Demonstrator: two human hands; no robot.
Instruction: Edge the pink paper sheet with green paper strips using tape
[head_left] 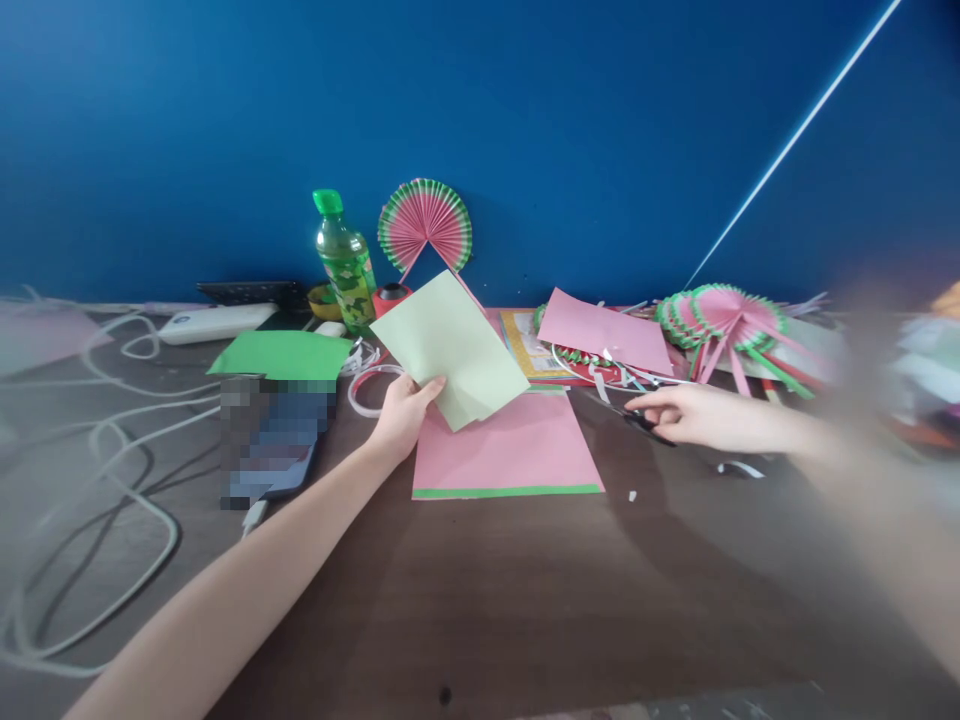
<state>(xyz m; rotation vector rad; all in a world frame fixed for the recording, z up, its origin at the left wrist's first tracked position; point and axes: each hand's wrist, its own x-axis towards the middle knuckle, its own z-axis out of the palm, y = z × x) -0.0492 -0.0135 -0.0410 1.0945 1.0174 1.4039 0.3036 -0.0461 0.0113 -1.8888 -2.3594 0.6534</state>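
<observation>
My left hand (407,415) grips a pale green sheet of paper (454,345) by its lower left edge, thumb on top, and holds it tilted. Beneath lies a pink sheet (510,455) with a green strip along its near edge, flat on the table. To the right, my right hand (686,415) has its fingers closed at the black handles of a pair of scissors (646,426), low over the table. The scissors' blades are hard to make out among the paper scraps.
Pink-and-green pleated paper fans (425,225) lean on the blue wall and lie at right. A green bottle (345,265), green paper (281,353), another pink sheet (606,333), a phone (289,440) and looping white cables (169,520) surround the hands on the brown table (480,600).
</observation>
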